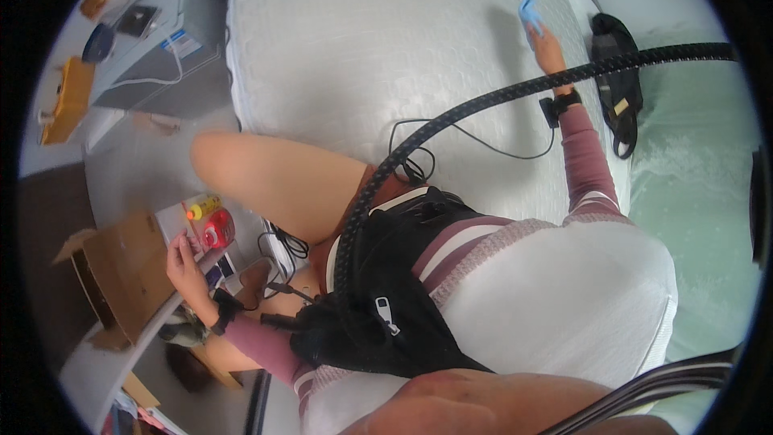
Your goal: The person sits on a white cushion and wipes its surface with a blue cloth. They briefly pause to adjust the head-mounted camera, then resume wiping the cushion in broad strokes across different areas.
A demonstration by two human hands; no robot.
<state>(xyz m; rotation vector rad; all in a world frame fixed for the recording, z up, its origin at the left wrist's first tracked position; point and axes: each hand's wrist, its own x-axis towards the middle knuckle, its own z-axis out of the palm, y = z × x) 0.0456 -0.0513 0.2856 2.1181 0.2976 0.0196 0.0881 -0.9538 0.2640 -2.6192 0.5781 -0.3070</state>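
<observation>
My right hand [548, 53] is stretched out over the pale quilted mattress [362, 48], holding a crumpled light blue cloth [530, 13]. Low at the left, my left hand [184, 266] has its fingers curled beside a red bottle [220, 229]; whether anything is between them is unclear. A yellow bottle [205, 208] with an orange cap lies next to the red one, on a pale surface. Each wrist wears a black strap with a small device. A thin black cable runs from the right wrist device to a coil near my lap.
A thick braided black hose [459, 110] arches across the view. An opened cardboard box [130, 269] stands beside my left hand. A grey cabinet [193, 66] with objects on top stands at upper left. A black bag [616, 81] lies along the mattress's right edge.
</observation>
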